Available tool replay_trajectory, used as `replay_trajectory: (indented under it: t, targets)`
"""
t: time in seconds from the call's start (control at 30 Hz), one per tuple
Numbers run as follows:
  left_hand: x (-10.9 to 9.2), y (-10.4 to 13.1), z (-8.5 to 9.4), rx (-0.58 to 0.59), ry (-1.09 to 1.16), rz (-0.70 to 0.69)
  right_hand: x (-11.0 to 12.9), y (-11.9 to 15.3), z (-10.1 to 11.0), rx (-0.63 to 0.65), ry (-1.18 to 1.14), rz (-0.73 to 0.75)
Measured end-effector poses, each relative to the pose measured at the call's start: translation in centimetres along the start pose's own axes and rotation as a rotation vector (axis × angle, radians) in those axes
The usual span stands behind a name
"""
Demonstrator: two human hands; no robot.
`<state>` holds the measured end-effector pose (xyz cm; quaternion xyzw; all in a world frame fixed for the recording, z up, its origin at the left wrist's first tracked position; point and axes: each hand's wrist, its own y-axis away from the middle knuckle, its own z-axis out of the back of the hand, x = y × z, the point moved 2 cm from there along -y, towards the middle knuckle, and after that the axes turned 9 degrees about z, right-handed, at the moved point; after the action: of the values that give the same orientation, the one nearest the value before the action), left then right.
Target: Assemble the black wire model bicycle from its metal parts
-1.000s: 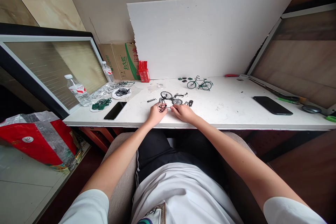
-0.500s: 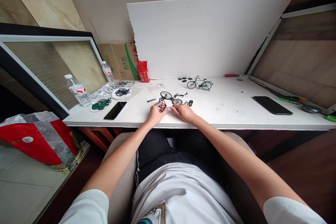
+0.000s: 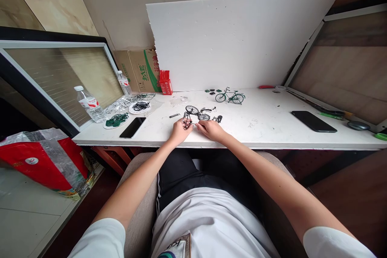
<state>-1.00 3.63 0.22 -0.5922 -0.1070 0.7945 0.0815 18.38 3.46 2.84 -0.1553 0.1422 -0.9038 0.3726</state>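
My left hand (image 3: 180, 131) is closed on a black model bicycle frame (image 3: 187, 121) just above the front part of the table. A spoked wheel (image 3: 192, 109) shows at the frame's far end. With thumb and finger together, my right hand (image 3: 211, 130) pinches a thin dark rod (image 3: 194, 123) that points left at the frame; its kind is too small to tell. Just beyond the hands lie a second black wheel (image 3: 204, 117), some thin black parts (image 3: 208, 109) and a small black piece (image 3: 217, 119). Left of them is a short flat black strip (image 3: 174, 115).
A green model bicycle (image 3: 230, 96) stands behind, near small green pieces. Phones (image 3: 132, 127) (image 3: 313, 121) lie on either side. Water bottles (image 3: 90, 105), plates of green parts (image 3: 117, 120) and black parts (image 3: 141, 107), and a red box (image 3: 165, 82) stand left. A white board (image 3: 242, 40) leans behind.
The black frame and its wheel have shifted very slightly in my left hand. My right hand is almost where it was, still pinching the thin rod.
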Motion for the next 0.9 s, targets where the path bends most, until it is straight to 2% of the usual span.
replay_trajectory:
  t: [0.6,0.9]
  targets:
    - [-0.31,0.17,-0.03,0.007,-0.031,0.006,0.28,0.02,0.21,0.006,0.002,-0.004]
    - [0.21,-0.07,-0.06,0.002,-0.027,0.005,0.16,0.04,0.07,-0.015,-0.005,0.010]
